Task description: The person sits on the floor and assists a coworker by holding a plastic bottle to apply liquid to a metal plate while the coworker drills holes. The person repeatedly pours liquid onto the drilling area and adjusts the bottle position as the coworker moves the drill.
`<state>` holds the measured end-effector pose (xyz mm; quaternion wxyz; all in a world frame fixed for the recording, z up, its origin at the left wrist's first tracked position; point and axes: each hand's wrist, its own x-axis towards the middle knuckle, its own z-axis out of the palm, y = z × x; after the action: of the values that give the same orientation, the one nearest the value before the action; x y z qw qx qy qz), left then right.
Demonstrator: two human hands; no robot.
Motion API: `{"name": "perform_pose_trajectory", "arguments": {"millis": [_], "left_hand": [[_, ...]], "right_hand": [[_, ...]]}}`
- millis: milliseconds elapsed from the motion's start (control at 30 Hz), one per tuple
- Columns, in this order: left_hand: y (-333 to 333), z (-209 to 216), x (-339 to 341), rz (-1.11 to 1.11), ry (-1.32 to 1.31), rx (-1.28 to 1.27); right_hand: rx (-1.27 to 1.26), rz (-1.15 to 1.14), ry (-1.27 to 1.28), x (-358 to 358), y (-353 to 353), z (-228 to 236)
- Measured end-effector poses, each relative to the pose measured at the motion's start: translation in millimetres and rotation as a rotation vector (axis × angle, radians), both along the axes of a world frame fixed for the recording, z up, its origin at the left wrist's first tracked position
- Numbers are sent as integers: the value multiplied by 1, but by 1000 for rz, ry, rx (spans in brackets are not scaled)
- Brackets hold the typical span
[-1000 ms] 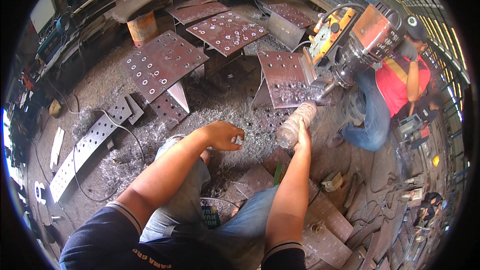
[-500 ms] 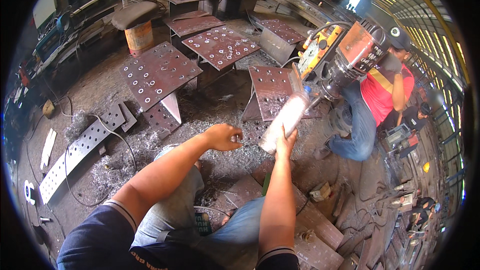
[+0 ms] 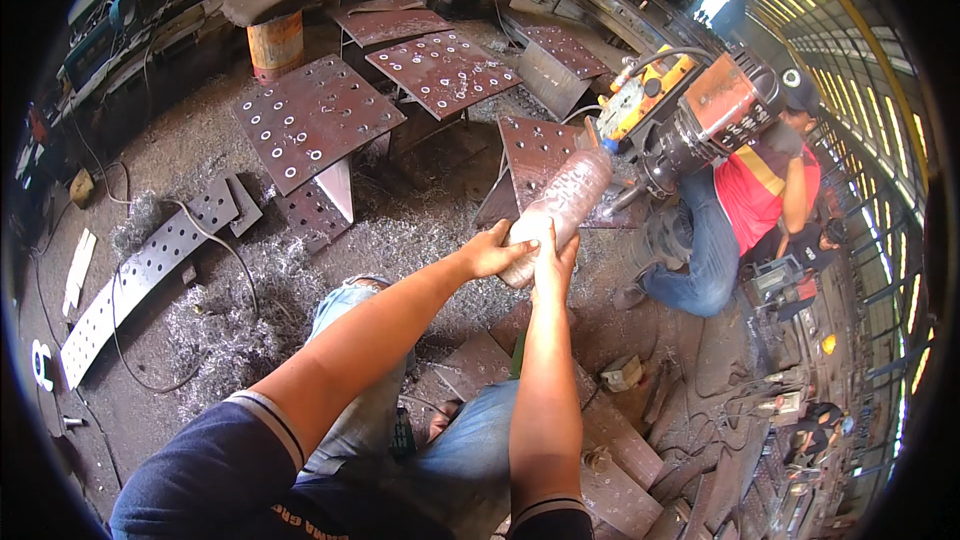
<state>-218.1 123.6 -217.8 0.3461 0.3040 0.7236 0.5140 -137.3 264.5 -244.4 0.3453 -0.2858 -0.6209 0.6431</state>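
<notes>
A clear plastic bottle (image 3: 566, 192) with a blue cap (image 3: 609, 145) is tilted in front of me, its cap end pointing up and away to the right. My left hand (image 3: 497, 249) grips the bottle's lower end from the left. Around the same end, from the right, closes my right hand (image 3: 553, 265). The cap end lies in front of a portable drilling machine (image 3: 690, 120) with a black and orange motor. Beneath the bottle stands a steel plate with drilled holes (image 3: 540, 155).
Another person (image 3: 765, 180) in a red top crouches behind the drill. Drilled steel plates (image 3: 318, 118) stand across the middle. A long perforated strip (image 3: 140, 285) lies at left among metal shavings (image 3: 235, 340) and a cable. Steel offcuts (image 3: 625, 440) lie at my lower right.
My left hand has come from the left onto the bottle's lower end. The bottle has shifted slightly left and up in the view, and the view itself has tilted a little downward.
</notes>
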Motion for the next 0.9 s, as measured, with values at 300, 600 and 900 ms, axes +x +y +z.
{"name": "perform_pose_trajectory", "arguments": {"millis": [300, 600, 900], "left_hand": [[48, -59, 5, 99, -109, 37], [60, -37, 3, -74, -133, 105], [58, -59, -5, 39, 39, 92]], "right_hand": [[-119, -18, -141, 30, -10, -16], [-190, -265, -236, 18, 31, -52], [-759, 65, 132, 16, 50, -47]]}}
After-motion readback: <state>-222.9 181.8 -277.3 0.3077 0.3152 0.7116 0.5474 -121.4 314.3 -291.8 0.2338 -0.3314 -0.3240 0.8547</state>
